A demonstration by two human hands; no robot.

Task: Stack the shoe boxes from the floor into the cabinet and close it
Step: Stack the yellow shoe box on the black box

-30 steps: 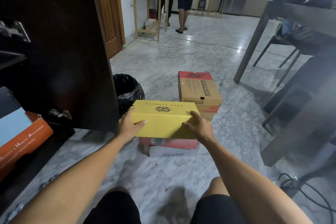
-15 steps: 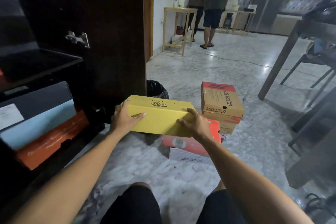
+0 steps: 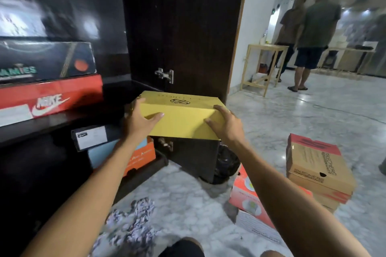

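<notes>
The yellow shoe box (image 3: pixel 181 118) is held off the floor between both hands, level with the front edge of the cabinet's middle shelf (image 3: pixel 62 125) and just in front of the open cabinet door (image 3: pixel 188 33). The left hand (image 3: pixel 139 122) is clamped on its left end, thumb laid across the lid; the right hand (image 3: pixel 226 124) is clamped on its right end, fingers spread over the top.

On that shelf, room is left open at the right end, beside a red Nike box (image 3: pixel 50 98) with a dark box (image 3: pixel 46 60) stacked on it. Under the shelf, at the front edge of the cabinet floor, a black box (image 3: pixel 94 136) is seen on an orange box (image 3: pixel 141 157).

On the marble floor (image 3: pixel 292 123) to the right, a brown Skechers box (image 3: pixel 319 167) and a red-and-white box (image 3: pixel 248 200) are lying, with a black bin bag (image 3: pixel 226 162) behind the door's lower corner. Two people (image 3: pixel 307 33) are standing well apart, beside a wooden table (image 3: pixel 265 62).
</notes>
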